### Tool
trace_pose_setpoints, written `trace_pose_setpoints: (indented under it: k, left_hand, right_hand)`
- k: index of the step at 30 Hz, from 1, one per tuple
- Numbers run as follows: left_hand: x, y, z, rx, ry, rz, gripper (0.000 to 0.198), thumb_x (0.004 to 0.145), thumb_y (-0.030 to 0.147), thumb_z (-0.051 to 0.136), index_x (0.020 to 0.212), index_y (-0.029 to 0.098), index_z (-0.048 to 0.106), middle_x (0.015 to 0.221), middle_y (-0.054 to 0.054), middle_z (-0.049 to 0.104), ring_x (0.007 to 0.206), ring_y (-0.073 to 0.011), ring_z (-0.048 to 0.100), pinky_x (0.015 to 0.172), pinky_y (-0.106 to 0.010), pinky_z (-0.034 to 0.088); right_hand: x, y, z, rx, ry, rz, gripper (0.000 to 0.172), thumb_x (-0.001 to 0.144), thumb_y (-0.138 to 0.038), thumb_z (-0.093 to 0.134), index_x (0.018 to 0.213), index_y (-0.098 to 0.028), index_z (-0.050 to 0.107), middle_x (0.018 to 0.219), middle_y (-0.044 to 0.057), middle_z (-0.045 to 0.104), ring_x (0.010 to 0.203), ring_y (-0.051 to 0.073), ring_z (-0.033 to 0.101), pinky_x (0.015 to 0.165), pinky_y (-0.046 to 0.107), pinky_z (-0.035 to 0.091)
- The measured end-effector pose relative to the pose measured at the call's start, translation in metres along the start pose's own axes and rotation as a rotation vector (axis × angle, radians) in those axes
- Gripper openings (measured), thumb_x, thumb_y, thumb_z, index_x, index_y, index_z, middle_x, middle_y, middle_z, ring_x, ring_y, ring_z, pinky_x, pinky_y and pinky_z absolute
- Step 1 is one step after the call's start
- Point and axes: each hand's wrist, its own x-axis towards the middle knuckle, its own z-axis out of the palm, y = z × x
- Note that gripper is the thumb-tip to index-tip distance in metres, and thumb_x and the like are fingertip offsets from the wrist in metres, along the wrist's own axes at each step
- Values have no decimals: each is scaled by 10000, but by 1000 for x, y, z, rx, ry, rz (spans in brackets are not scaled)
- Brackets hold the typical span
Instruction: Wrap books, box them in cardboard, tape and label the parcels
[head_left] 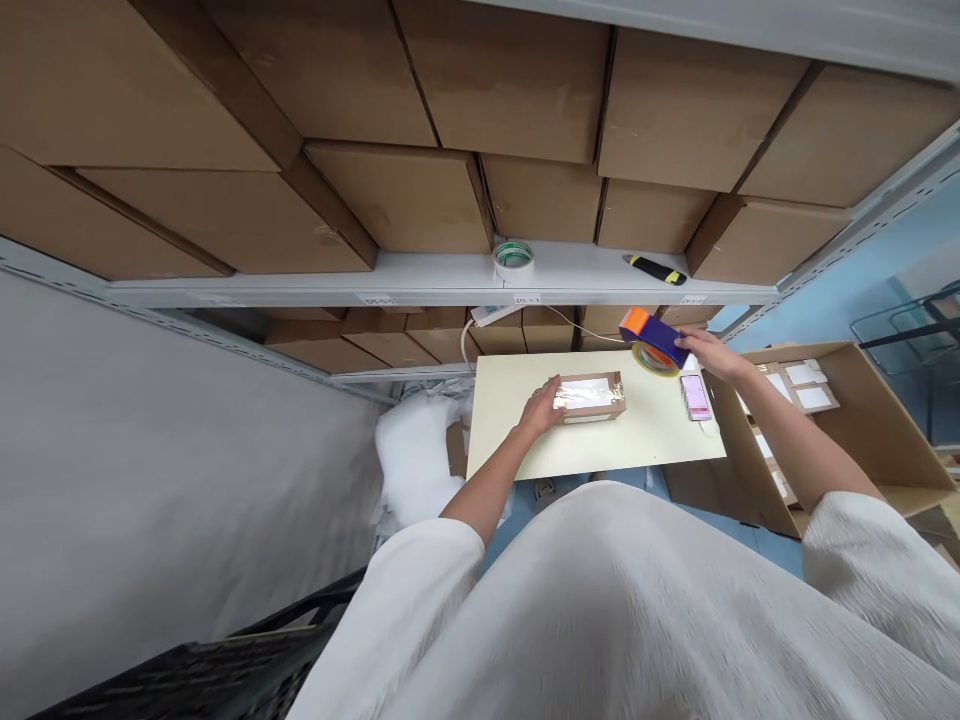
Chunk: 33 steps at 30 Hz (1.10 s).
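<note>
A small cardboard box [613, 405] lies on the pale yellow tabletop [540, 450], with a white label [583, 392] and shiny clear tape across its upper face. My left hand [541, 406] grips the box's left end, fingers over the top edge. Held above the table's far right part is a blue and orange tape dispenser [660, 338], carrying a roll of tape [654, 359]. My right hand [705, 352] is closed around the dispenser's right end. Below that hand, a phone [696, 398] with a lit pink and white screen lies on the table.
Cardboard boxes [525, 80] fill the shelves ahead. A tape roll [514, 258] and a yellow-black utility knife [655, 269] rest on the shelf edge [435, 285]. To the right stands a large open carton [877, 430] holding labelled boxes; white packing material [412, 450] sits left of the table.
</note>
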Motion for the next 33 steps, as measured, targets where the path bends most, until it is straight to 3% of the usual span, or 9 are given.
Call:
trace_pose_setpoints:
  k: [3, 7, 11, 16, 23, 33]
  left_hand:
    - [0, 0, 1, -7, 6, -3, 941, 943, 317, 693, 1754, 209, 229, 1810, -149, 325, 1636, -358, 382, 1301, -476, 356]
    - [0, 0, 5, -15, 12, -9, 937, 942, 300, 688, 1755, 220, 228, 1808, -145, 332, 1637, -359, 380, 1290, -473, 365]
    - [-2, 2, 7, -22, 21, -33, 912, 946, 279, 684, 1746, 228, 249, 1816, -136, 318, 1618, -358, 406, 1283, -467, 371]
    - [-5, 5, 7, -33, 19, -31, 898, 946, 266, 686, 1737, 248, 260, 1816, -130, 320, 1615, -364, 409, 1273, -484, 385]
    - [-7, 7, 3, -62, 23, -18, 883, 935, 242, 681, 1725, 250, 286, 1814, -138, 321, 1632, -364, 388, 1274, -512, 392]
    - [-8, 7, 0, -54, 14, -2, 854, 935, 254, 675, 1711, 254, 318, 1810, -128, 334, 1645, -353, 367, 1288, -505, 373]
  right_hand:
    - [28, -34, 10, -163, 6, -174, 499, 947, -585, 642, 1262, -209, 730, 1167, 80, 777, 1027, 293, 692, 988, 464, 569]
    - [71, -65, 31, -375, 146, -368, 619, 1030, -654, 513, 1454, -218, 627, 1329, 136, 734, 1156, 350, 652, 1057, 551, 524]
    - [113, -76, 49, -597, 272, -497, 643, 1080, -636, 373, 1522, -213, 571, 1461, 199, 670, 1291, 413, 573, 1137, 652, 415]
    - [154, -76, 57, -770, 272, -548, 621, 1098, -554, 308, 1585, -222, 505, 1487, 207, 652, 1312, 429, 552, 1122, 662, 395]
    - [174, -69, 64, -766, 239, -498, 605, 1073, -474, 391, 1602, -198, 491, 1495, 198, 650, 1351, 429, 526, 1166, 638, 353]
    - [171, -56, 64, -820, 267, -473, 580, 1055, -415, 402, 1576, -190, 525, 1513, 210, 613, 1381, 419, 515, 1157, 630, 388]
